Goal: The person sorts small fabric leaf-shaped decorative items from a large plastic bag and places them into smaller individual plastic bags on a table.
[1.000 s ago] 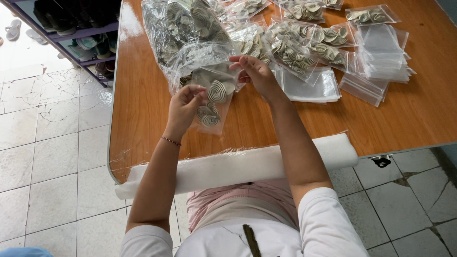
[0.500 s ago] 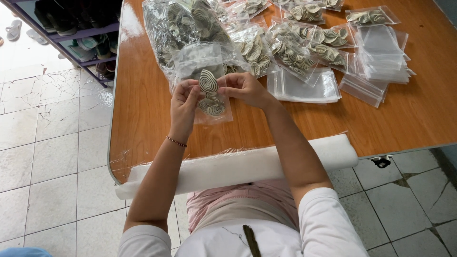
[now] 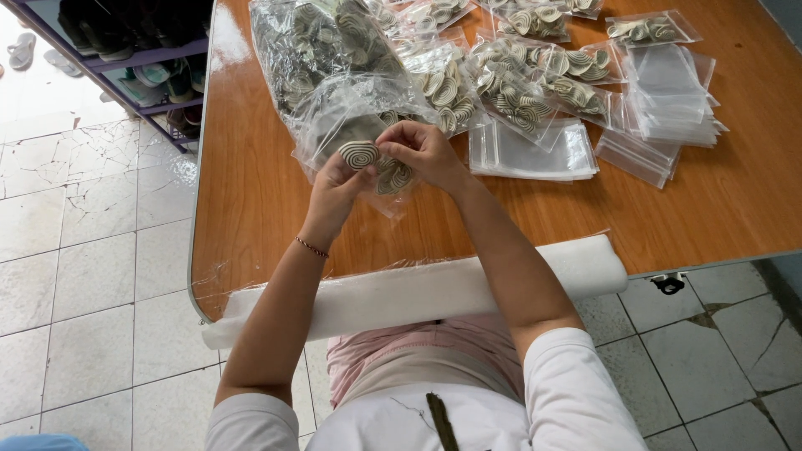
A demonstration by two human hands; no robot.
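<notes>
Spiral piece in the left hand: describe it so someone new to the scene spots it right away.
Start at the orange wooden table, then go to its near left part, where both hands meet over a clear plastic bag. The spiral piece is pinched in the left hand, with the right hand touching beside it. Unlike the bagged spiral pieces behind, it sits bare, one flat pale oval with dark coils.

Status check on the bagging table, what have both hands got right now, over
Left hand pinching a spiral-patterned piece at a small clear bag. Right hand gripping that bag. Big bag of pieces close behind; empty bags to the right.
</notes>
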